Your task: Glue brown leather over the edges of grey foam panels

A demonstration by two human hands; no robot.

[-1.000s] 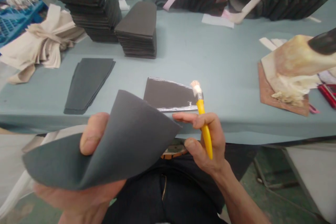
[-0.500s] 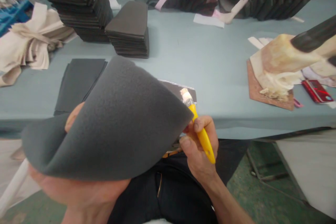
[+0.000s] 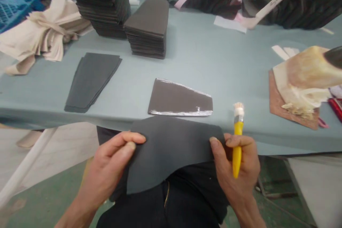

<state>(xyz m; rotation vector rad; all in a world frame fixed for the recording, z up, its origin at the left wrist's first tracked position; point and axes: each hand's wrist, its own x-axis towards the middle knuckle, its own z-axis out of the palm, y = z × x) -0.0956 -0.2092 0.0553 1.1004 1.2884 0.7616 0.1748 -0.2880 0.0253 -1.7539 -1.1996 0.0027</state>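
Observation:
Between my two hands a dark grey sheet (image 3: 171, 146) is stretched out just in front of the table edge. My left hand (image 3: 112, 160) pinches its left end between thumb and fingers. My right hand (image 3: 237, 164) pinches the right end and also holds a yellow-handled paintbrush (image 3: 237, 149), bristles up and whitish. On the table beyond the sheet lies a dark trapezoid piece (image 3: 179, 98) with white, glue-like streaks along its two long edges. A few flat grey pieces (image 3: 92, 78) lie stacked to the left.
A tall stack of dark pieces (image 3: 104, 3) and a shorter stack (image 3: 149, 28) stand at the back left. Beige cloth strips (image 3: 48, 32) lie at far left. A crusted, pale yellowish container (image 3: 304, 67) sits on a brown board (image 3: 278, 99) at right.
The grey sheet, folded up and close to the camera before, is now lowered and spread between both hands. The streaked piece on the table has come into full view.

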